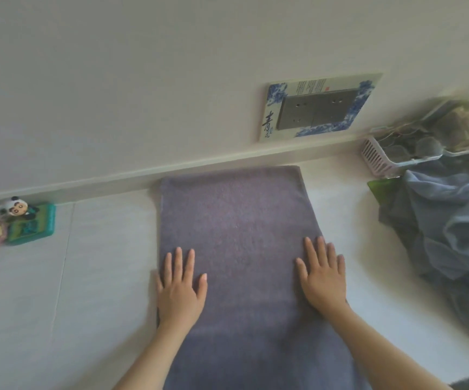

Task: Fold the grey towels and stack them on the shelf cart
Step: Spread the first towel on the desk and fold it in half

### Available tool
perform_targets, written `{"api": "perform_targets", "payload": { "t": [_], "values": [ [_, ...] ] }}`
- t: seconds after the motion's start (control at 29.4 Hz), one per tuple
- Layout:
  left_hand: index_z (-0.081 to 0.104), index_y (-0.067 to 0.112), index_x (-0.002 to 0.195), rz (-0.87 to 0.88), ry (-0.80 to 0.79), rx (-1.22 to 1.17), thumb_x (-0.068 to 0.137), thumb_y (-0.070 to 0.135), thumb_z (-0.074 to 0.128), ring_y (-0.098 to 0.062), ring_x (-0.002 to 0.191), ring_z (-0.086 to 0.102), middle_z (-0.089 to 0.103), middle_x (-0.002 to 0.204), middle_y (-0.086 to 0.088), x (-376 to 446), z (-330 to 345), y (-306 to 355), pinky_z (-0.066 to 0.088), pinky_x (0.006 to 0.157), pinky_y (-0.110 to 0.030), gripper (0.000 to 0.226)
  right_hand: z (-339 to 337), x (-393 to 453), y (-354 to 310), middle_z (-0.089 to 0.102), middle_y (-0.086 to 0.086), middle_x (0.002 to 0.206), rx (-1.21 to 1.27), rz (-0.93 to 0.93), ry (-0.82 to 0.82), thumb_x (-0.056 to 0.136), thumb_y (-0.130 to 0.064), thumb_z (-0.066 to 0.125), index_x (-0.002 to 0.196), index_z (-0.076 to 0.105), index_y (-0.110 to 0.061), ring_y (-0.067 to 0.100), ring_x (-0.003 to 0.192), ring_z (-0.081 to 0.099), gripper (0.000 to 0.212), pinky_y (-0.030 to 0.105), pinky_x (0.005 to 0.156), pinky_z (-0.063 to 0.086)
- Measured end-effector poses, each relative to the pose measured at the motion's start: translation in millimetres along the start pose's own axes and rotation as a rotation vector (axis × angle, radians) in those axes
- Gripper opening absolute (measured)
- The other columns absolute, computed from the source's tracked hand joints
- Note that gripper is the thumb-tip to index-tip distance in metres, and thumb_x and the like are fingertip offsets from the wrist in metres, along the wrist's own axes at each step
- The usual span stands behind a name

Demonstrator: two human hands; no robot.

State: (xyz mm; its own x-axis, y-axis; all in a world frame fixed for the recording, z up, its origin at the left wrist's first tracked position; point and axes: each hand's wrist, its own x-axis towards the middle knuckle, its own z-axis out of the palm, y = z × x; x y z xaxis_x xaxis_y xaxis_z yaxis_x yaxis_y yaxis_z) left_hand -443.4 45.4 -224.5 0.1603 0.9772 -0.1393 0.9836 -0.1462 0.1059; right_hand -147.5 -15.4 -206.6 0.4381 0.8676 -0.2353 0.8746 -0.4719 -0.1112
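Two flat palms, left hand [180, 288] and right hand [322, 275], fingers spread, press a nubby rectangular grey towel [239, 220] onto the smooth white surface [101, 277].

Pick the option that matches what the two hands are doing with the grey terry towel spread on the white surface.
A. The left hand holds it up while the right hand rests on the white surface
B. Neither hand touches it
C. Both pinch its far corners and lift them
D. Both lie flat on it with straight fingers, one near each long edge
D: the left hand and right hand press flat, fingers straight, on the grey terry towel, which lies spread out on the white surface.
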Motion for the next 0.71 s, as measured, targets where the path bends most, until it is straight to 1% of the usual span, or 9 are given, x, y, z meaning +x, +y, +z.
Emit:
{"api": "perform_targets", "payload": {
  "t": [0.03,0.1,0.17,0.24,0.34,0.44,0.51,0.61,0.71],
  "values": [
    [0.049,0.013,0.138,-0.036,-0.004,-0.027,0.09,0.053,0.025,-0.036,0.134,0.039,0.042,0.145,-0.018,-1,-4,2,0.028,0.105,-0.058,0.067,-1,-6,0,0.003,0.003,0.159,0.007,0.014,-0.003,0.08,-0.061,-0.009,0.15,0.006,-0.028,0.025,0.146,-0.002,0.079,0.041,0.116,-0.008],
    [0.052,0.008,0.135,-0.044,0.005,-0.065,0.09,0.052,0.025,-0.039,0.131,0.043,0.044,0.142,-0.023,-5,-11,18,0.02,0.107,-0.057,0.068,-3,-23,-14,0.014,0.008,0.157,-0.001,-0.095,0.025,0.089,-0.058,-0.003,0.15,0.017,-0.023,0.025,0.145,0.004,0.073,0.041,0.115,-0.006],
    [0.05,0.01,0.136,0.085,0.045,-0.092,0.089,0.048,0.031,-0.036,0.132,0.042,0.043,0.143,-0.02,-24,-11,35,0.014,0.109,-0.051,0.063,6,-51,-31,0.029,0.007,0.152,-0.015,-0.315,-0.009,0.097,-0.053,0.007,0.145,0.032,-0.023,0.026,0.142,0.019,0.062,0.044,0.114,0.005],
    [0.046,0.016,0.14,0.228,0.005,-0.093,0.09,0.047,0.033,-0.028,0.137,0.036,0.037,0.148,-0.012,-58,-4,39,0.014,0.111,-0.049,0.06,19,-79,-33,0.032,0.002,0.15,-0.043,-0.436,-0.031,0.099,-0.051,0.012,0.143,0.036,-0.026,0.027,0.139,0.028,0.056,0.045,0.113,0.012],
    [0.038,0.019,0.144,0.285,0.009,-0.025,0.09,0.047,0.032,-0.025,0.14,0.028,0.033,0.152,-0.007,-91,12,13,0.018,0.112,-0.051,0.062,27,-104,-4,0.025,-0.002,0.151,-0.047,-0.277,-0.053,0.097,-0.057,0.008,0.146,0.027,-0.03,0.027,0.14,0.029,0.06,0.042,0.114,0.006],
    [0.042,0.018,0.143,0.177,0.022,-0.022,0.088,0.046,0.033,-0.027,0.138,0.032,0.039,0.149,-0.009,-92,12,-11,0.023,0.111,-0.052,0.062,24,-107,23,-0.004,-0.006,0.155,-0.039,-0.096,-0.033,0.085,-0.064,-0.01,0.147,-0.003,-0.035,0.019,0.145,-0.004,0.068,0.037,0.116,-0.01],
    [0.047,0.017,0.14,0.087,0.022,-0.061,0.087,0.046,0.034,-0.03,0.136,0.034,0.042,0.147,-0.013,-96,11,-15,0.031,0.106,-0.055,0.062,19,-108,30,-0.012,-0.005,0.156,-0.008,-0.016,-0.072,0.082,-0.066,-0.01,0.147,-0.009,-0.038,0.022,0.146,-0.008,0.071,0.039,0.117,-0.005],
    [0.053,0.014,0.134,-0.038,0.023,-0.13,0.083,0.049,0.04,-0.042,0.122,0.047,0.044,0.142,-0.022,-126,10,-13,0.041,0.093,-0.057,0.063,9,-127,38,0.015,0.011,0.155,0.01,0.066,-0.036,0.093,-0.06,0.02,0.15,0.009,-0.029,0.032,0.139,0.018,0.066,0.043,0.113,0.017],
    [0.057,0.009,0.128,-0.155,0.086,-0.211,0.079,0.039,0.07,-0.047,0.108,0.051,0.05,0.128,-0.026,-141,7,-13,0.045,0.084,-0.056,0.059,2,-138,41,0.036,0.013,0.14,0.138,0.122,0.021,0.092,-0.054,0.04,0.147,0.02,-0.022,0.031,0.125,0.036,0.067,0.041,0.102,0.036]
  ]
}}
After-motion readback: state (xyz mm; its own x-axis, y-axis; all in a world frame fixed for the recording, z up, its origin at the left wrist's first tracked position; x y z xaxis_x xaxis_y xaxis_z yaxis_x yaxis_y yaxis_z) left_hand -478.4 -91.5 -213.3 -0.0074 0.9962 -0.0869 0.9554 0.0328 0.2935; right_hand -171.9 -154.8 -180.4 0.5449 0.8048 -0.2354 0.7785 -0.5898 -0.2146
